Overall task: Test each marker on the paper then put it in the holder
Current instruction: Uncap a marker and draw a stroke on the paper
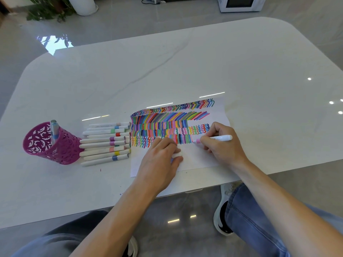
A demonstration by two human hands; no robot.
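Person seated at the near edge of the white table [185, 62]. R hand [222, 147] pinches a pink marker [220, 138] btwn thumb & fingers, uncapped, lying low, its pink tip down on the paper [200, 160] just right of the lowest row of strokes. L hand [159, 160] rests knuckles-up on the paper's lower half, fingers curled round a white cap [177, 155].

The paper lies near the table's front edge, right of centre. Its upper part is packed w/ rows of coloured lines & squiggles; the lower part is bare.

Just left of the paper, touching its left edge, is a row of capped markers [105, 143], side by side, coloured bands toward the paper. Left of those, toward the table's left edge, stands the magenta cut-out holder [63, 151], upright, w/ one light-blue marker [54, 132] standing in it.

Below the front edge: jeans [246, 216] & a black-and-white shoe [220, 217] on grey floor. Past the far edge: a plant [46, 10] & a white appliance [241, 4], on the floor.
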